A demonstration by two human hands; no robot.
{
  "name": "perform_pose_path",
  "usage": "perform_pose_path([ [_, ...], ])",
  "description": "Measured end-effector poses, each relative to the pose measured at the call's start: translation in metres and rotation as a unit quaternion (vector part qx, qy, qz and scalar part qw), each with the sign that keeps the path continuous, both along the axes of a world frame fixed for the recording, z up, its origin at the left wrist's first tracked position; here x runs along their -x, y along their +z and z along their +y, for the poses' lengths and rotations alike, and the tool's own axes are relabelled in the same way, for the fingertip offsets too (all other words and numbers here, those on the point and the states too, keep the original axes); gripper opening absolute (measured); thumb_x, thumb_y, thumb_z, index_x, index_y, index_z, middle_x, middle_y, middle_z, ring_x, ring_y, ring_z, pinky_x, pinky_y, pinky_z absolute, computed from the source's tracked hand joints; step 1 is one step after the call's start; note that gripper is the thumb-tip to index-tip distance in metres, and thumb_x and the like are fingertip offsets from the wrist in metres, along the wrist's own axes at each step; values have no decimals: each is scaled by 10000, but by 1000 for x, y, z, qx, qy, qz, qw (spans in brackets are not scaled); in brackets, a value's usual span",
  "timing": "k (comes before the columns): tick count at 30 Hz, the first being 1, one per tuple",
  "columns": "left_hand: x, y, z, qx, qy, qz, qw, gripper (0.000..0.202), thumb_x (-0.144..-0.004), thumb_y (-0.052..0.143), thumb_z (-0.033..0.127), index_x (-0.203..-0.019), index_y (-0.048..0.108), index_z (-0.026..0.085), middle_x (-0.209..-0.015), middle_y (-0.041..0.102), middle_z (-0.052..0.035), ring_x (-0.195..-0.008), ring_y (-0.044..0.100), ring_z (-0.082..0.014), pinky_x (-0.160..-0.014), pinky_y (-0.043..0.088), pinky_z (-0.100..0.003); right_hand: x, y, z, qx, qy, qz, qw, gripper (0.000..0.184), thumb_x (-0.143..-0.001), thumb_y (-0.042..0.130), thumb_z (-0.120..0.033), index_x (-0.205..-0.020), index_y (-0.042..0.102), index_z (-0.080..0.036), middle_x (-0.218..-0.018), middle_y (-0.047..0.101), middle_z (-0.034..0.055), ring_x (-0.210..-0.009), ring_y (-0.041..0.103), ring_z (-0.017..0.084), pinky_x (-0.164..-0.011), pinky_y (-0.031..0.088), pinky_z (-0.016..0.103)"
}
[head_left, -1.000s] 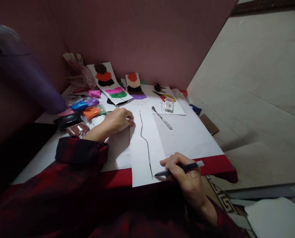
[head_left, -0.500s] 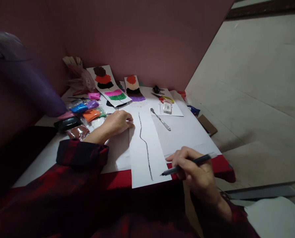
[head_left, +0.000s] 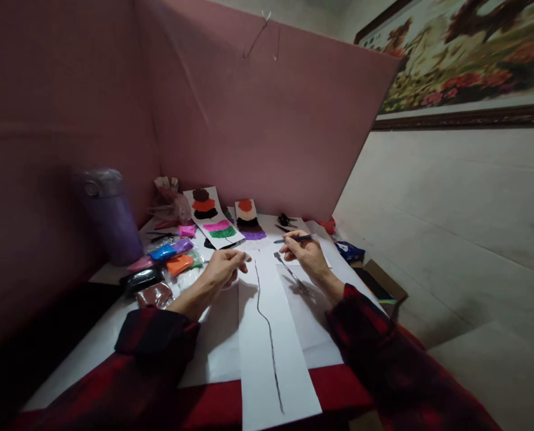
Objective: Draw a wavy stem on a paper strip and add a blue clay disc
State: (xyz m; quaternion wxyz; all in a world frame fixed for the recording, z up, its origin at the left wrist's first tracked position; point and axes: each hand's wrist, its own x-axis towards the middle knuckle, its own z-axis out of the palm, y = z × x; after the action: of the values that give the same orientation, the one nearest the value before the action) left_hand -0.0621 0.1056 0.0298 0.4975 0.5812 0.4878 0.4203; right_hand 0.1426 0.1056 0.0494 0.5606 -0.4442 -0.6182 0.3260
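Note:
A long white paper strip [head_left: 267,353] with a wavy black line drawn down it lies on the table in front of me. My left hand [head_left: 222,267] rests curled on the strip's far left corner, holding it down. My right hand [head_left: 306,254] is raised over the far end of the strip, fingers closed round a dark pen [head_left: 294,239] that points left. A metal spatula-like tool [head_left: 290,272] lies on the paper just below that hand.
Coloured clay packets [head_left: 172,256] and a purple flask [head_left: 108,215] sit at the left. Painted colour cards [head_left: 213,218] lean at the back against a pink partition [head_left: 267,120]. A cardboard box [head_left: 379,281] stands beside the table on the right.
My right hand has carried the pen from the strip's near end up to its far end. The view has tilted upward. My left hand stays on the strip.

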Motion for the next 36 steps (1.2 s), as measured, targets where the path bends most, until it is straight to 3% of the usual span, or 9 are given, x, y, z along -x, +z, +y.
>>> perform_pose_path([
  [3, -3, -4, -4, 33, -26, -55, 998, 373, -726, 618, 504, -792, 622, 136, -628, 556, 8, -360, 259, -39, -372, 154, -212, 16, -17, -2, -27, -3, 67, 997, 238, -847, 608, -411, -843, 581, -174, -631, 641, -5, -518, 553, 115, -526, 467, 248],
  [6, -4, -7, -6, 75, -65, -112, 989, 325, -710, 672, 465, -721, 582, 153, -493, 386, 80, -368, 222, -39, -373, 111, -201, 26, -29, -20, -69, 9, 103, 992, 224, -890, 570, -393, -885, 597, -171, -645, 649, -3, -539, 553, 110, -553, 461, 249],
  [8, -4, -7, -6, 84, -71, -126, 986, 257, -708, 678, 396, -721, 572, 162, -491, 349, 91, -371, 216, -39, -370, 95, -199, 27, -33, -30, -73, 22, 108, 991, 223, -896, 567, -394, -903, 612, -175, -649, 650, -3, -541, 555, 114, -553, 465, 257],
  [13, -6, 1, -10, 98, -61, -121, 986, 183, -674, 675, 265, -809, 614, 159, -621, 461, 58, -406, 288, -34, -385, 137, -187, 20, -34, -32, -48, 53, 124, 990, 223, -891, 578, -399, -899, 612, -179, -640, 658, 0, -514, 562, 113, -528, 470, 256],
  [24, -12, 9, -15, 88, -81, -123, 985, 223, -649, 733, 300, -782, 644, 144, -656, 503, 35, -426, 283, -30, -416, 148, -205, 21, -31, -35, -18, 67, 130, 989, 220, -893, 575, -397, -881, 617, -181, -637, 652, -8, -506, 559, 105, -519, 464, 241],
  [28, -10, 5, -14, 92, -65, -120, 986, 197, -665, 719, 303, -767, 641, 153, -572, 460, 53, -417, 265, -44, -411, 116, -219, 21, -27, -38, -35, 58, 144, 987, 197, -898, 572, -374, -886, 618, -183, -656, 660, -6, -534, 566, 106, -555, 469, 248],
  [32, -6, -4, -12, 99, -72, -121, 985, 250, -708, 704, 390, -753, 642, 152, -520, 424, 60, -409, 220, -51, -414, 83, -235, 23, -28, -37, 7, 103, 179, 978, 206, -881, 585, -385, -881, 620, -182, -663, 664, 3, -549, 585, 120, -566, 479, 258],
  [36, -8, -10, -10, 82, -124, -113, 982, 353, -742, 668, 504, -757, 626, 153, -645, 595, -4, -403, 247, -45, -399, 94, -235, 26, -27, -36, 65, 140, 249, 956, 222, -868, 583, -414, -910, 596, -196, -689, 674, 10, -623, 634, 145, -609, 504, 270],
])
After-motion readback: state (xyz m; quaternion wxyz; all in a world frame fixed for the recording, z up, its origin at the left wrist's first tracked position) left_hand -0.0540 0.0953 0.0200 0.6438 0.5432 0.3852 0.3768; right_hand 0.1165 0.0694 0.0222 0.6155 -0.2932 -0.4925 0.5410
